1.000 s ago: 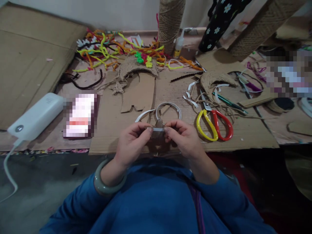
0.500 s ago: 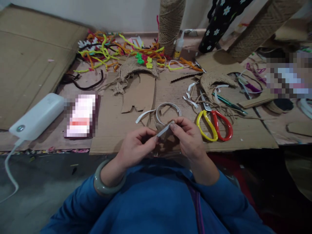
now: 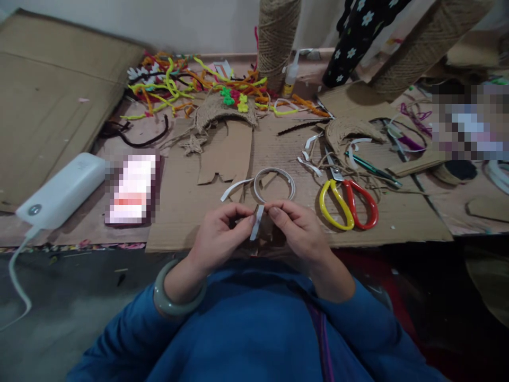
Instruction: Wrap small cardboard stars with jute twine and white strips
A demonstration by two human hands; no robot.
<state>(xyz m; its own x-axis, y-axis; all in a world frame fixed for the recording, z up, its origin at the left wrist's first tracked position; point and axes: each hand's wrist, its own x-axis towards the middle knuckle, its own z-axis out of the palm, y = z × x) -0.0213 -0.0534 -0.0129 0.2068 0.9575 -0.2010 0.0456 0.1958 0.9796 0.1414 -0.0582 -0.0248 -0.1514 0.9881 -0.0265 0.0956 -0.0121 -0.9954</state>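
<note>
My left hand (image 3: 217, 239) and my right hand (image 3: 298, 231) meet close together just above my lap, at the near edge of a cardboard sheet (image 3: 397, 212). Between their fingertips they pinch a small brown cardboard piece (image 3: 265, 229) and a short white strip (image 3: 257, 223) that stands nearly upright. My left wrist wears a pale green bangle (image 3: 170, 302). A curled white strip loop (image 3: 278, 178) lies on the cardboard just beyond my fingers.
Scissors with one yellow and one red handle (image 3: 345, 204) lie right of my hands. A white power bank (image 3: 59, 191) sits at the left. Coloured pipe cleaners (image 3: 178, 79), jute-wrapped shapes (image 3: 222, 109), a twine cone (image 3: 276, 37) and a glue bottle (image 3: 291, 74) crowd the back.
The white strip was held flat between both hands, then tilted, and now stands nearly upright. My right hand's fingers have shifted left toward the left hand.
</note>
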